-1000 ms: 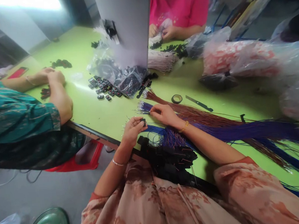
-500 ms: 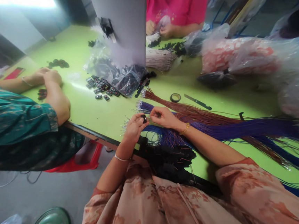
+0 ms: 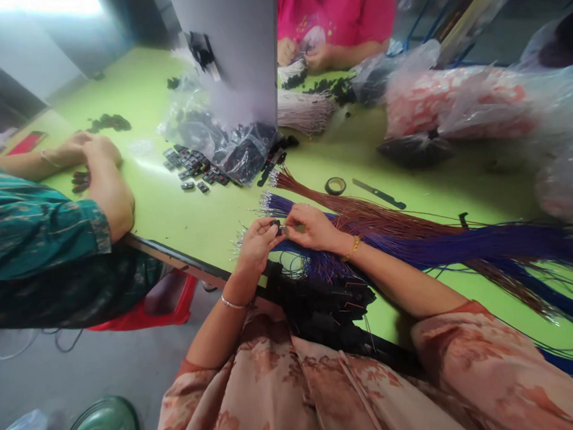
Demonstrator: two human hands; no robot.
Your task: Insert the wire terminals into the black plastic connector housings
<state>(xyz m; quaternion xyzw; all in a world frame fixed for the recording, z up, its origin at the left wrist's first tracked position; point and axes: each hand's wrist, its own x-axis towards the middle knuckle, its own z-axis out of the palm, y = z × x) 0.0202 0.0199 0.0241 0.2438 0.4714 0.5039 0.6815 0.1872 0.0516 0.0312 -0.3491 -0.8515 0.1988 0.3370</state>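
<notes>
Just on the near side of the tape roll [image 3: 329,187], brown wires [image 3: 392,220] stretch across the counter [image 3: 176,218]. Nearer still and left of the roll, the left hand [image 3: 257,243] pinches a small black piece [image 3: 276,227] — the right hand [image 3: 309,226], fingertips drawn together, is close beside it, its grip too small to read.

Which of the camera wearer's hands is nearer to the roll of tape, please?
Right. The right hand is just short of the roll of tape, slightly to its left; the left hand is farther away, more to the left.
</notes>
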